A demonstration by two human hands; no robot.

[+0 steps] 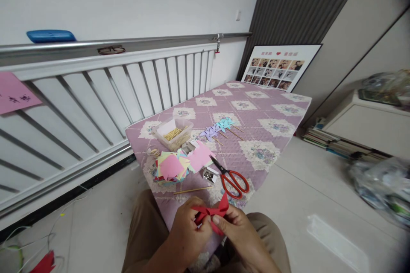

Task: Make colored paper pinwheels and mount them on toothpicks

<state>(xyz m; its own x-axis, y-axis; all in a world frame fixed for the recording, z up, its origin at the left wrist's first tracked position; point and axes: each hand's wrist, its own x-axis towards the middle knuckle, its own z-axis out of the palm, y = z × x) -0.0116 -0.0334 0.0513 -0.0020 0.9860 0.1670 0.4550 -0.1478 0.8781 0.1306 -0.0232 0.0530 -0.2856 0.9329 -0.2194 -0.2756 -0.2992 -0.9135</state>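
Observation:
Between my two hands, over the near edge of the table, is a red paper pinwheel (219,212) with folded, pointed blades. My left hand (188,228) pinches its left side, thumb near the centre. From the right, my right hand (235,226) grips the other side with thumb and fingers. Just beyond my hands lies a thin wooden stick (192,190). Red-handled scissors (229,177) rest beside a small open box of shiny metal pieces (209,175). A stack of coloured paper squares (172,166) sits to the left.
A clear plastic container (174,132) of short sticks stands behind the paper. Finished purple pinwheels (211,132) and blue pinwheels (225,124) lie on the patterned tablecloth (253,113). A white radiator (128,89) runs along the left; a photo board (278,68) leans at the far end.

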